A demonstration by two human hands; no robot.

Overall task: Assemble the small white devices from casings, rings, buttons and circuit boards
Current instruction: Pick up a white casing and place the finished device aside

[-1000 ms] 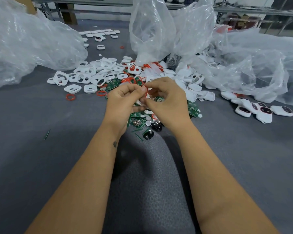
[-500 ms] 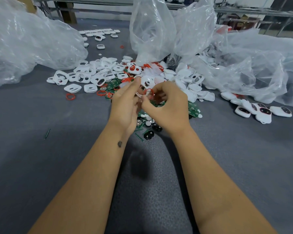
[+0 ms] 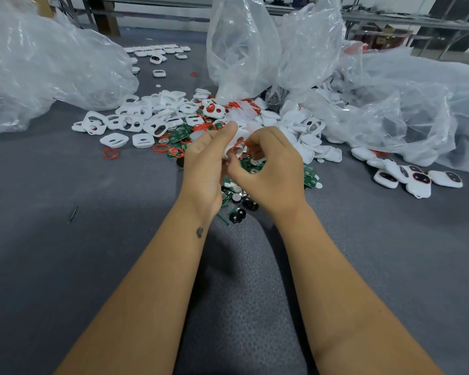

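Note:
My left hand (image 3: pixel 205 163) holds a small white casing (image 3: pixel 234 150) above the parts pile. My right hand (image 3: pixel 271 163) pinches a thin red ring (image 3: pixel 241 145) against the casing's top. The casing is mostly hidden by my fingers. Under my hands lie green circuit boards (image 3: pixel 309 180), small white round buttons (image 3: pixel 236 196) and black discs (image 3: pixel 237 215). White casings (image 3: pixel 144 123) with cut-outs spread to the left, with a loose red ring (image 3: pixel 111 153) near them.
Several assembled white devices (image 3: pixel 417 181) lie at the right. Large crumpled clear plastic bags stand at the left (image 3: pixel 46 66), centre back (image 3: pixel 244 47) and right (image 3: pixel 404 104). More white casings (image 3: pixel 157 51) sit far back. The grey felt tabletop (image 3: pixel 65 266) stretches toward me.
My hands have lifted slightly and tilted. My left fingers straightened along the casing while my right fingers keep working the red ring on it.

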